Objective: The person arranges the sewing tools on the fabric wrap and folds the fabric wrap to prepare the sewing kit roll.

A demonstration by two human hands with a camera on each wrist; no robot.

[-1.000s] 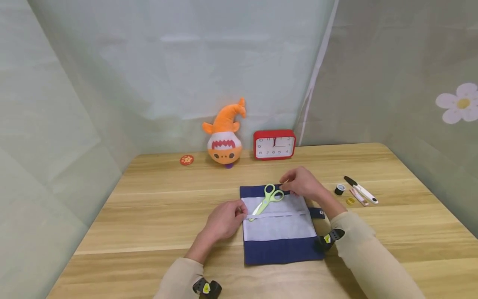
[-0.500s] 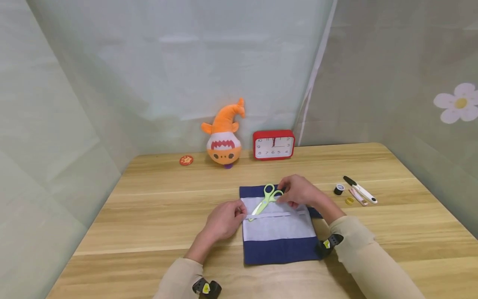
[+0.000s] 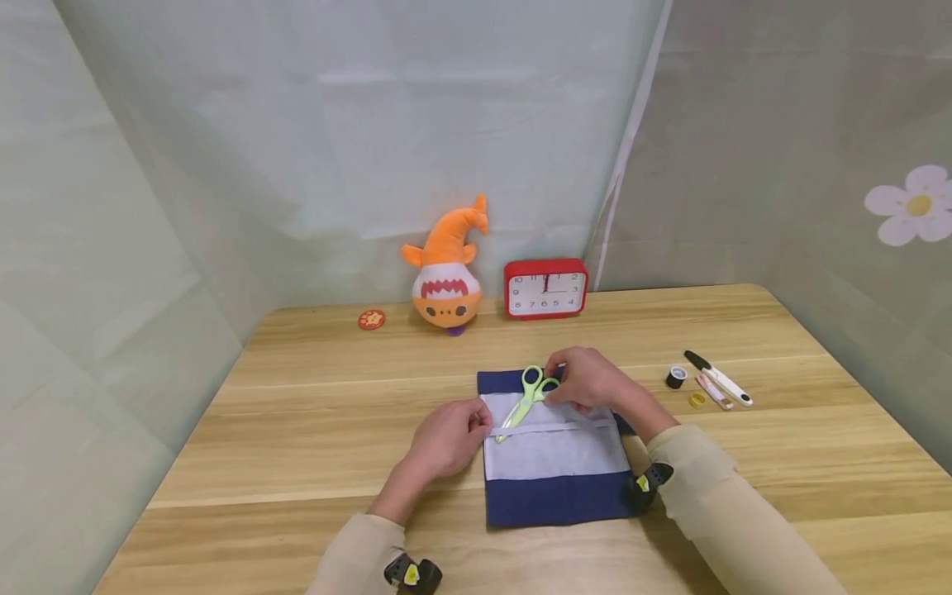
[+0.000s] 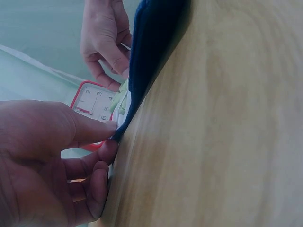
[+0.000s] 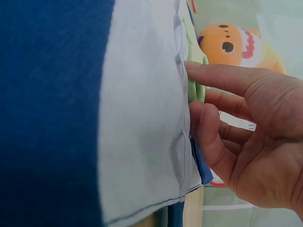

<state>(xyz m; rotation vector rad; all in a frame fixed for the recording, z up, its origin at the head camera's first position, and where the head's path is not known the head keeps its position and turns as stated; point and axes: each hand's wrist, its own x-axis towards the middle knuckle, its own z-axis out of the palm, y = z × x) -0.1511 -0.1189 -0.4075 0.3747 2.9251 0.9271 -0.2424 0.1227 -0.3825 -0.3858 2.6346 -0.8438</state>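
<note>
A blue-and-white fabric tool roll (image 3: pixel 554 456) lies unfolded on the table, a narrow white band across its middle. Green-handled scissors (image 3: pixel 526 403) rest slantwise on it, blade tips under the band. My left hand (image 3: pixel 449 438) pinches the roll's left edge between thumb and forefinger, as the left wrist view shows close up. At the scissors' right finger loop, my right hand (image 3: pixel 591 380) holds the handle; in the right wrist view the thumb (image 5: pixel 213 75) lies against the green handle (image 5: pixel 196 90), with fingers on its other side, partly hidden.
To the right lie a black thread spool (image 3: pixel 676 378), a small yellow ring-shaped item (image 3: pixel 697 400), a pink-and-white small tool (image 3: pixel 715 392) and a black-and-white pen-like tool (image 3: pixel 718 378). Behind stand an orange plush toy (image 3: pixel 447 273) and a red clock (image 3: pixel 546 288), near a red round disc (image 3: pixel 372 319).
My right hand has come from the roll's far edge down and left onto the scissors' handle. The scissors' handles have shifted slightly left. My left hand stays in place.
</note>
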